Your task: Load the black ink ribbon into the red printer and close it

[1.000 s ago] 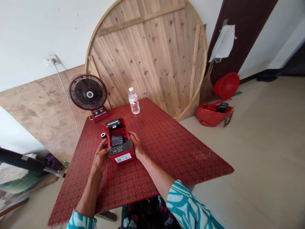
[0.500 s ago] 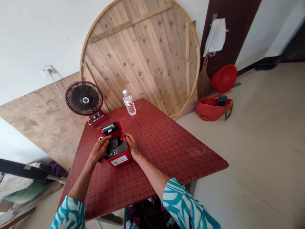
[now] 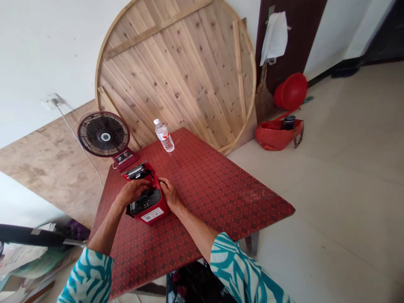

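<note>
A red and black label printer (image 3: pixel 150 206) stands on the table with its lid (image 3: pixel 137 171) raised at the back. My left hand (image 3: pixel 134 191) reaches over its left side, fingers bent down into the open compartment. Its fingertips are hidden, so I cannot tell whether they grip anything. Against the printer's right wall, my right hand (image 3: pixel 168 193) grips the side with curled fingers near the upper edge. A white paper label (image 3: pixel 152 214) is stuck on the printer's near face.
Behind the printer are a dark red fan (image 3: pixel 105 136) and a clear water bottle (image 3: pixel 164 136) on the patterned red table (image 3: pixel 221 193). A large round wooden board (image 3: pixel 176 75) leans on the wall. A red bag (image 3: pixel 274 135) and a red basin (image 3: pixel 292 90) sit on the floor.
My left hand has moved from the compartment's left edge further over and into it. The small white ring beside the printer is now out of sight. My right hand stays on the side.
</note>
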### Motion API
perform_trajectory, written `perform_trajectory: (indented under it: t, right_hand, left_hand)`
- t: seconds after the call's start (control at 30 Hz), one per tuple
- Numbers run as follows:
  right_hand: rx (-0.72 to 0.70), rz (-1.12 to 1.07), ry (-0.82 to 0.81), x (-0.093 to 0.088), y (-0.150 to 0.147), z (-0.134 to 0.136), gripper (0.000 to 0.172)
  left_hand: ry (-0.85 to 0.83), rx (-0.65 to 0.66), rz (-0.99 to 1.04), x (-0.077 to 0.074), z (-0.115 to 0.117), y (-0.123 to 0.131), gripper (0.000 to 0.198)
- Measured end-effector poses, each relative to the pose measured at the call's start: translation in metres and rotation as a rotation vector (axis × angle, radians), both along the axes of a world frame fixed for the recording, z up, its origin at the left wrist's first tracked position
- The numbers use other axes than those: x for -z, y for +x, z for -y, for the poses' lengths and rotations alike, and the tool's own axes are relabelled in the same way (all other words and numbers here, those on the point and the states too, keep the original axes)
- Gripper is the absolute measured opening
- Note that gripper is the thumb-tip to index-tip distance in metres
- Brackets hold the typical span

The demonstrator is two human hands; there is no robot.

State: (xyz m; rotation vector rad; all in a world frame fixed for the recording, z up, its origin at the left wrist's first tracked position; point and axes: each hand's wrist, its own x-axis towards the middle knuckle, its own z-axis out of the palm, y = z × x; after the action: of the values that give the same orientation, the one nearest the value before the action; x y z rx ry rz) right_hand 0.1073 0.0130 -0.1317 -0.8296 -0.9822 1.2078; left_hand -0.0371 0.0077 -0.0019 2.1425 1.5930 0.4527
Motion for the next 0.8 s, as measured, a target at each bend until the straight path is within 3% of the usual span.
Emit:
perform_trajectory:
  t: [0.1,0.2,0.4,0.57,0.8]
  right_hand:
    - [0.013,-0.006,0.003,0.0,0.0,0.0,0.028]
    - [0.016,-0.027,0.024,0.001,-0.001,0.0,0.026]
    - [0.018,-0.028,0.029,0.004,-0.001,-0.002,0.027]
    - [0.021,-0.028,0.041,0.005,-0.002,-0.004,0.026]
    - [0.014,-0.001,0.03,0.0,0.0,-0.001,0.026]
  left_hand:
    - [-0.084,0.112,-0.129,-0.008,-0.007,0.003,0.021]
    - [-0.09,0.144,-0.216,-0.011,-0.015,0.006,0.019]
    - [-0.007,0.091,-0.362,0.003,-0.027,0.014,0.02]
    - [0.034,0.075,-0.359,0.013,-0.033,0.013,0.014]
    - [-0.046,0.11,-0.229,0.014,-0.036,0.001,0.009]
